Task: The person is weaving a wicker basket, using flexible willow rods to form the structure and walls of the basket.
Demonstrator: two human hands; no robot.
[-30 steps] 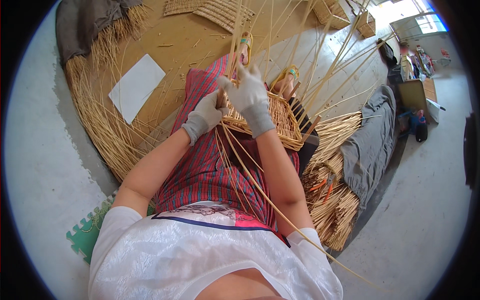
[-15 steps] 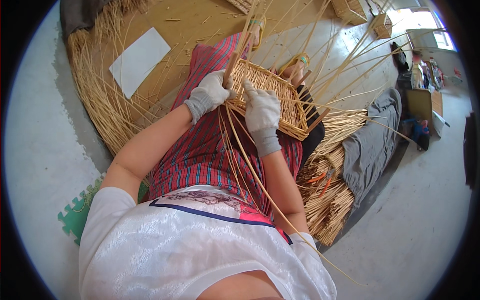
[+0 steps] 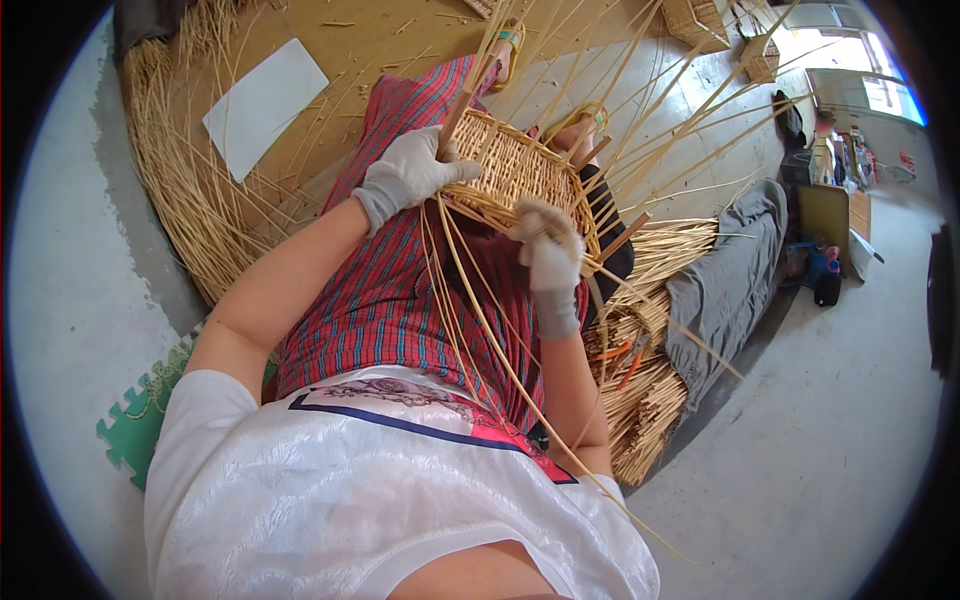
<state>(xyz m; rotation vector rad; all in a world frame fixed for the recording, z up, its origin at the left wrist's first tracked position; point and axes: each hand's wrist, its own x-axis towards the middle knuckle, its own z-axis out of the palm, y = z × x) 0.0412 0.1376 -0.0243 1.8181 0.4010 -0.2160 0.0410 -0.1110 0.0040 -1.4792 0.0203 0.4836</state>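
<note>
A rectangular woven basket (image 3: pixel 520 170), bristling with long pale strands, rests tilted on my legs over red striped cloth (image 3: pixel 360 340). My gloved left hand (image 3: pixel 412 172) is closed on its left corner, around the base of a wooden stake (image 3: pixel 458 112). My gloved right hand (image 3: pixel 550 250), slightly blurred, is at the basket's near right edge with fingers curled; what they hold is hidden. Loose strands (image 3: pixel 455 270) hang from the near side across my lap.
Bundles of reeds (image 3: pixel 205 230) lie left and right, with orange-handled pliers (image 3: pixel 628 365) on the right bundle beside grey cloth (image 3: pixel 715 300). A white sheet (image 3: pixel 260 105), green foam mat (image 3: pixel 135 430), finished baskets (image 3: pixel 695 25) and cluttered furniture (image 3: pixel 830 215) surround me.
My right hand has dropped from high among the upright strands to the near right edge, its fingers now curled. The basket sits higher in view; my left hand stays on its left corner.
</note>
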